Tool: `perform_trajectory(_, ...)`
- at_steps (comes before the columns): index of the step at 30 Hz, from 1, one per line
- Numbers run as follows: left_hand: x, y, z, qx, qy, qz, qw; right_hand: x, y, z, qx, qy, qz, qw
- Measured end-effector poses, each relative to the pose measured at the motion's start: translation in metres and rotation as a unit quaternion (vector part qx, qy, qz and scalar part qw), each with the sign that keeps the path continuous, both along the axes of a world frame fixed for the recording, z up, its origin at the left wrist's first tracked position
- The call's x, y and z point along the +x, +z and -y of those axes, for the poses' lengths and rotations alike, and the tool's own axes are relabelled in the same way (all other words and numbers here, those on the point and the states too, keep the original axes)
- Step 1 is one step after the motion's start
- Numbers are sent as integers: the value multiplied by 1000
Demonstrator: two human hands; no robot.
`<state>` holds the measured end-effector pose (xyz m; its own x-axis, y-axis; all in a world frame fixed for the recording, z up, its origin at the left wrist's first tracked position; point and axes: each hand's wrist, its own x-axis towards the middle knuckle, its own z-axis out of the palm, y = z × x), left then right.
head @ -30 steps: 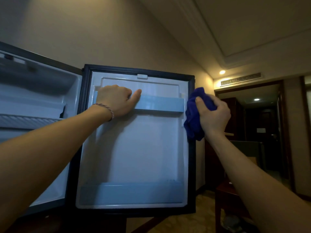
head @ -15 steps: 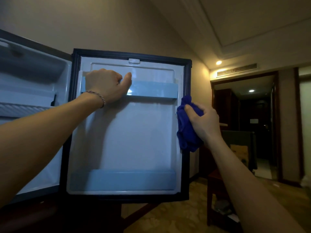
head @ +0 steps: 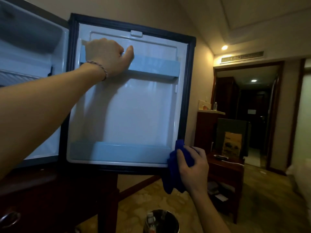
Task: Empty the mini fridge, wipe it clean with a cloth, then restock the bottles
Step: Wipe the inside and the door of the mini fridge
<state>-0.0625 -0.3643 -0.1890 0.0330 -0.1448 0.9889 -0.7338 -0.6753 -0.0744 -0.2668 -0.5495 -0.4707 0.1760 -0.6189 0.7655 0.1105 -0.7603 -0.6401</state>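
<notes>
Wiping fridge door edge, lower right corner

Mini fridge [head: 32, 68] open at left, cavity facing the camera, on a dark wooden cabinet [head: 50, 195]. Fridge door [head: 134, 106] swung fully open, inner liner facing the camera, upright, roughly square. Upper door shelf [head: 151, 64] and lower door shelf [head: 117, 152] both run horizontally across it. Left hand [head: 107, 54] grips the upper shelf's left end, fingers curled over its rim, thumb on the front. Right hand [head: 193, 167] holds a bunched blue cloth [head: 175, 172], fingers wrapped round it, pressed at the door's lower right corner on the dark gasket; cloth hangs down, long axis vertical. Metal bucket [head: 161, 221] on the floor below, bottles inside, count unclear.
</notes>
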Motion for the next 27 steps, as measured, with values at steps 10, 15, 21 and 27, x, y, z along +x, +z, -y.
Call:
perform_trajectory(10,1,1,-2,-1,-8,-4,1000,6,158,-7,-113,-53,77,989)
perform_trajectory(15,1,0,-5,-13,-14,2,1000,13,259,-15,-127,-46,118,984)
perform_trajectory(21,0,-1,-2,-9,-18,-4,1000,6,238,-16,-100,13,55,993)
perform_trajectory(27,2,0,3,7,-12,-2,1000,5,106,-17,-12,35,13,999)
